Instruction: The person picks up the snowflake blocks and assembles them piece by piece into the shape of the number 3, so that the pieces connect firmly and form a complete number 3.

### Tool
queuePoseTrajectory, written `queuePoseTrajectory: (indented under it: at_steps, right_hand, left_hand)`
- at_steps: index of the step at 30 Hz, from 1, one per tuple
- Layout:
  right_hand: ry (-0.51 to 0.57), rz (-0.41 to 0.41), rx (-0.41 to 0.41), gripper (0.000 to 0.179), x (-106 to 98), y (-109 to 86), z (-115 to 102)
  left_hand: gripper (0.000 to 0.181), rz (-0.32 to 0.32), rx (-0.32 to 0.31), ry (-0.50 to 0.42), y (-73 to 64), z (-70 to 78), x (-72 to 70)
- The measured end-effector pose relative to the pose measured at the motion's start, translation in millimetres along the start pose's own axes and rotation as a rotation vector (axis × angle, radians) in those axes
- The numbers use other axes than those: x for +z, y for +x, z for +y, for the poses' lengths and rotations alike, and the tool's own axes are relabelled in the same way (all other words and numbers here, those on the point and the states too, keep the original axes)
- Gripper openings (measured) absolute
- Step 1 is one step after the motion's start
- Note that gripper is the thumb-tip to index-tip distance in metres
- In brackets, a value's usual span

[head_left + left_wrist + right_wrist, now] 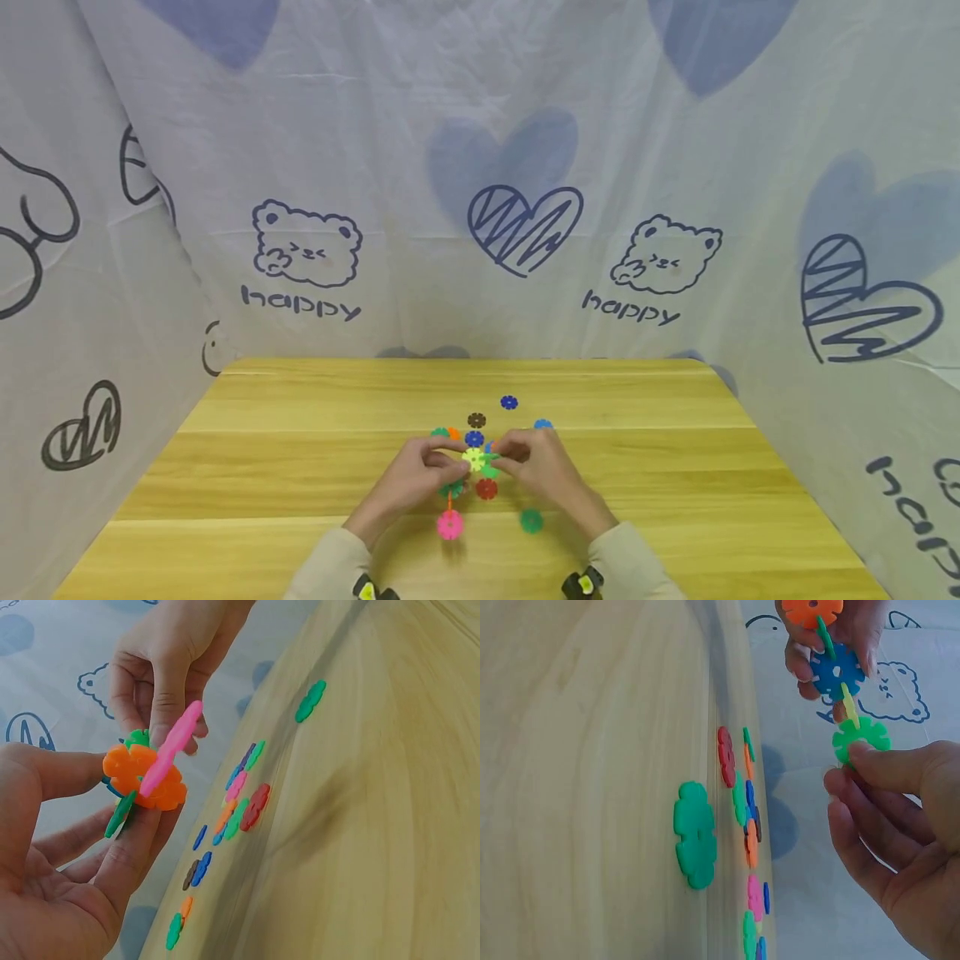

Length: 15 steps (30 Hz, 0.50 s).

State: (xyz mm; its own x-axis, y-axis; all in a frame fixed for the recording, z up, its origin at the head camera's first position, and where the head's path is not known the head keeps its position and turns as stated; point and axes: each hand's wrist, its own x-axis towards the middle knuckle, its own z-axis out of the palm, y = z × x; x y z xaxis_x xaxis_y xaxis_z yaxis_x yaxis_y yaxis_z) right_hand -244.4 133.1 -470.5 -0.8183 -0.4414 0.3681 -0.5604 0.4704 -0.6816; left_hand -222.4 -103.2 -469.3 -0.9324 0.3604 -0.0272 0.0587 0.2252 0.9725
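Clock centred on yellow disc (473,459), head view. L hand (420,468) at 9, R hand (546,467) at 3, both lifted off the tabletop (300,467). We note L hand pinching the disc chain (826,677) approx. at its blue disc (847,667); R hand pinching light-green disc (862,729) at chain's end, thumb vs. fingertips. In R wrist view yellow disc stands edge-on betw. blue & light-green, apparently slotted into both; how deep, we can't tell.

Why so: we'd guess L grips mid-chain for steadiness, so the end w/ pink disc (450,525), at 7, juts free. R's hold on the near edge prob. leaves the notches facing yellow uncovered.

Loose pcs. on tabletop, lying flat: red disc (487,489) at 5, dark-green disc (532,522) betw. 4 & 5, brown disc (476,420) at 12, dark-blue disc (509,402) at 1. Most bunch near the hands, we reckon for short reach; dark-green sits apart, reason unclear.
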Motion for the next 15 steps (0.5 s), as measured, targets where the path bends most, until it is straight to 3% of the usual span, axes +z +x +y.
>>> queuePoseTrajectory:
  at_steps: [8, 15]
  right_hand:
    - [-0.011, -0.009, -0.018, 0.005, -4.2, -0.3, 0.4]
    - [-0.015, -0.051, -0.026, 0.006, -2.7, 0.2, 0.8]
  left_hand:
    - [0.046, -0.015, -0.011, 0.018, -2.3, -3.1, -2.8]
    - [0.05, -0.069, -0.01, -0.015, -0.7, -2.8, -3.0]
